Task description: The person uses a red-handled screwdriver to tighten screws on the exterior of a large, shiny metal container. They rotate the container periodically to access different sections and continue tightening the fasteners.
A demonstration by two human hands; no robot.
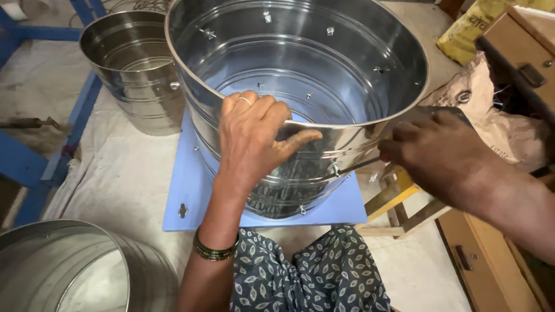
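Big steel drum [324, 69] tilted on its side across the blue board [191, 190], open mouth up toward the camera, lower wall resting near the board's front edge. Small winged fasteners dotted round the inside wall.

Left hand [251, 138] clamped over the drum's near rim: fingers curled inward, thumb stretched along the outer wall. Own right hand nowhere in view. From the right edge, what looks to be another person's hand [433, 144], closed around a thin dark tool [358, 167] whose tip meets a fastener [334, 169] low on the outer wall, just right of the thumb.

To do this well: keep the rim grip firm and the drum's weight pressed into the board, so no rolling while the tool works. Hold the thumb clear of the tool tip. Steady rather than squeeze, since thin sheet probably flexes and the rim edge may be sharp.

Underneath, a pale creased cloth [115, 173] spread below the board. Behind the board's left corner, a smaller steel pot [136, 75], upright. At the lower left, part of another steel drum [69, 260]. Off the board's right edge, a small wooden stool [399, 202], a wooden cabinet [491, 271], a crumpled brown sack [503, 115] and a yellow bag [468, 29]. Blue metal framing along the left.
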